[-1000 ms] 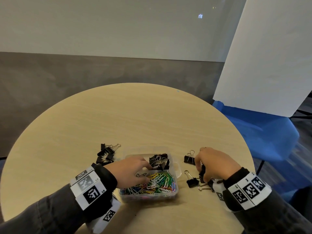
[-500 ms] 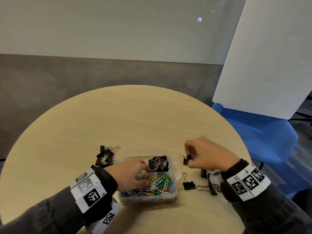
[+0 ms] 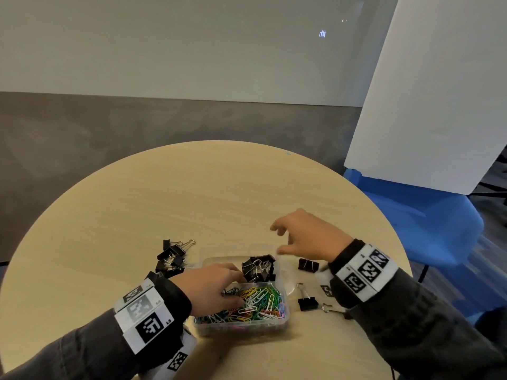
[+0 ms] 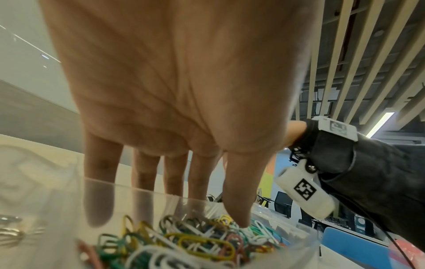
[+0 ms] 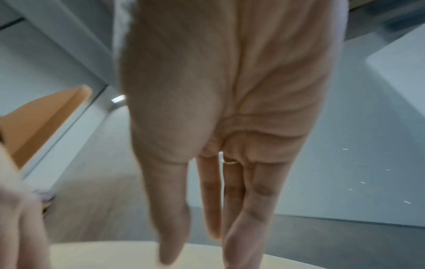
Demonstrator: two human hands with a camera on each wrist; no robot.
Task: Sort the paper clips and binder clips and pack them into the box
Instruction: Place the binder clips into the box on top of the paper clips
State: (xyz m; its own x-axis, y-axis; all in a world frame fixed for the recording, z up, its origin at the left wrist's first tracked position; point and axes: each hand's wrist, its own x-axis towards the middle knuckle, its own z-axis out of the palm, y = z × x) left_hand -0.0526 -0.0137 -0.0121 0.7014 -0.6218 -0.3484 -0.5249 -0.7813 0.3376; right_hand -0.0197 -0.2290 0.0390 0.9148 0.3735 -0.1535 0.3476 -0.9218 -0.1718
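Note:
A clear two-part box (image 3: 241, 326) sits near the table's front edge. Black binder clips (image 3: 259, 267) fill its far part and coloured paper clips (image 3: 258, 303) its near part. My left hand (image 3: 237, 287) reaches into the box with straight fingers. In the left wrist view its thumb (image 4: 239, 214) touches the paper clips (image 4: 202, 245). My right hand (image 3: 279, 239) hovers above the table just beyond the box's right corner, fingers spread and holding nothing. The right wrist view shows that hand (image 5: 207, 245) empty too. Loose binder clips lie left (image 3: 171, 257) and right (image 3: 308, 264) of the box.
Another binder clip (image 3: 307, 303) lies by the box's right side, under my right forearm. The round wooden table (image 3: 192, 201) is bare toward its far half. A blue chair (image 3: 428, 220) and a white panel (image 3: 439, 105) stand off its right edge.
My right hand, which was down among the binder clips right of the box and pinching one, has lifted and opened. My left hand has stayed in the box.

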